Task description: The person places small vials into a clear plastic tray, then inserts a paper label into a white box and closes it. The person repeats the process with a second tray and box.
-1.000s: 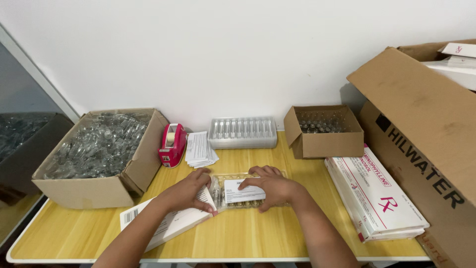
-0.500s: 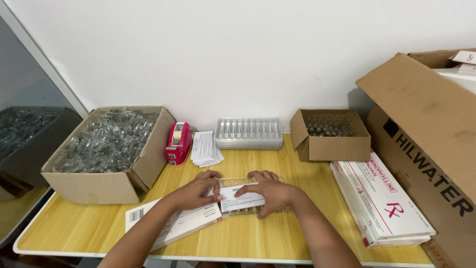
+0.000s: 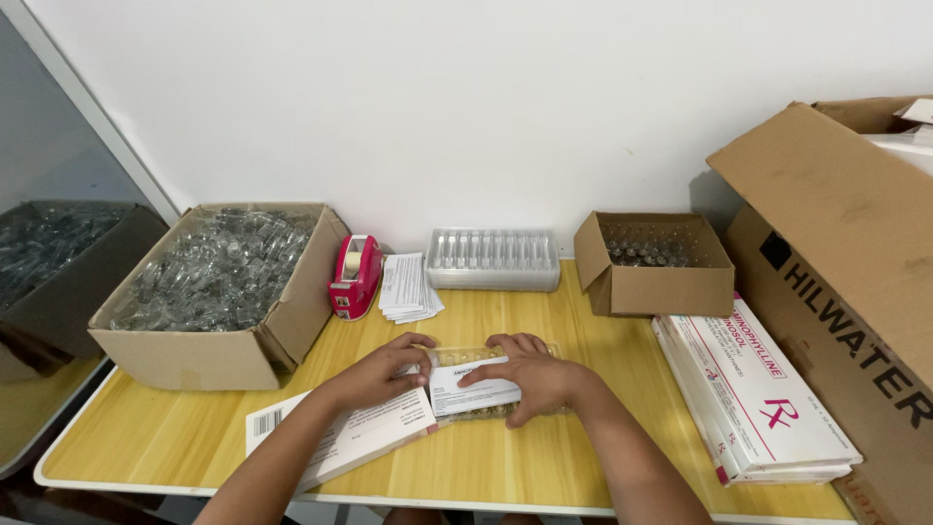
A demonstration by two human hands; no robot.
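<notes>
A clear plastic tray of small vials (image 3: 486, 355) lies on the yellow table (image 3: 544, 467) in front of me, with a folded white leaflet (image 3: 465, 389) laid on top of it. My left hand (image 3: 384, 374) rests on the tray's left end, fingers touching the leaflet's edge. On the right side, my right hand (image 3: 530, 374) presses flat over the leaflet and tray. A flat white carton (image 3: 340, 437) with a barcode lies under my left wrist, its open end against the tray.
A big cardboard box of clear empty trays (image 3: 219, 282) stands at the left. Behind are a pink tape dispenser (image 3: 356, 277), a leaflet stack (image 3: 406, 287), stacked clear trays (image 3: 493, 260) and a small box of vials (image 3: 653, 262). Flat white cartons (image 3: 758, 399) and a large cardboard box (image 3: 855, 272) fill the right.
Both hands have stayed on the tray and leaflet, shifting slightly. The camera has tilted, so the table sits lower in view.
</notes>
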